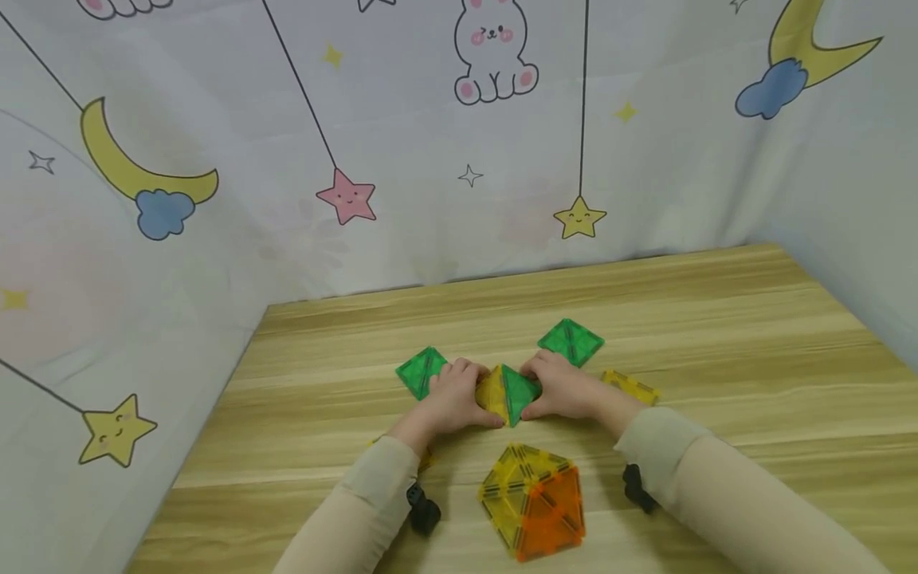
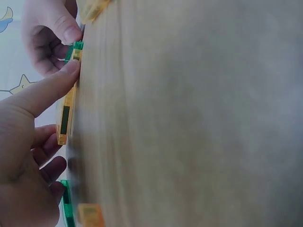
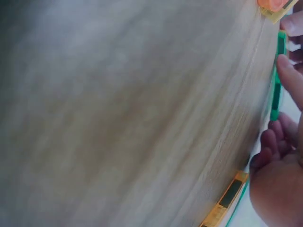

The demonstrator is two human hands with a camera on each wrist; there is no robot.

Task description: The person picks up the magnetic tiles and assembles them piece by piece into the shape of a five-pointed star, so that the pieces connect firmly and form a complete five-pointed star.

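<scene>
A yellow triangular magnetic tile (image 1: 491, 392) and a green triangular magnetic tile (image 1: 519, 394) meet edge to edge in the middle of the table. My left hand (image 1: 459, 396) holds the yellow one between thumb and fingers. From the other side, my right hand (image 1: 562, 386) grips the green one the same way. In the left wrist view, the yellow tile (image 2: 66, 116) appears edge-on, with the left thumb on its rim. The right wrist view shows the green tile (image 3: 277, 90) edge-on, with the right thumb against it.
A yellow-and-orange magnetic-tile shape (image 1: 532, 501) stands nearer the front. Green tile pairs lie at the left (image 1: 420, 373) and back right (image 1: 571, 341). Yellow tiles (image 1: 634, 387) lie beyond the right wrist; another yellow piece is partly hidden by the left arm. A patterned cloth (image 1: 430, 239) hangs behind the table.
</scene>
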